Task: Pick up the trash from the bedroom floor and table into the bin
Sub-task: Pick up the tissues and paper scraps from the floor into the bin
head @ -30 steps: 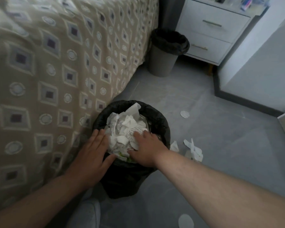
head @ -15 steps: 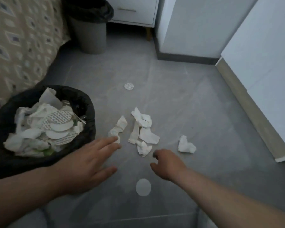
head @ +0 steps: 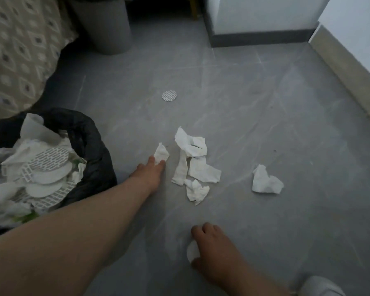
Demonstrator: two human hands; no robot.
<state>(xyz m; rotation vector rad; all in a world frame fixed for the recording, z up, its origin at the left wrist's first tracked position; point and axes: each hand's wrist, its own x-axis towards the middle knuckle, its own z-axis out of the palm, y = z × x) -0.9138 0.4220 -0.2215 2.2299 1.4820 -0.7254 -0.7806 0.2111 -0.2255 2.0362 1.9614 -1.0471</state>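
Left hand: your left hand [head: 150,174] reaches out low over the grey floor [head: 254,116], just right of the bin.
Left fingers: they lie stretched and close together, the tips touching the near edge of a small tissue scrap [head: 161,152]; you cannot tell whether they pinch it or only touch it.
Tissue scrap: it sits on the floor at your fingertips, on the far side of them, just left of the tissue pile.
Tissue pile: a tissue pile [head: 193,165] of torn white pieces lies just right of your left hand, apart from it.
Lone tissue: one crumpled tissue [head: 266,181] lies further right, well apart from both hands.
Right hand: your right hand [head: 214,248] is down on the floor near you.
Right fingers: they curl over a white disc [head: 191,251], thumb at its near edge; only the disc's left part shows.
Patterned disc: a patterned disc [head: 169,95] lies flat beyond the pile.
Bin: the black-lined bin [head: 90,144] stands at your left, heaped with paper and discs.
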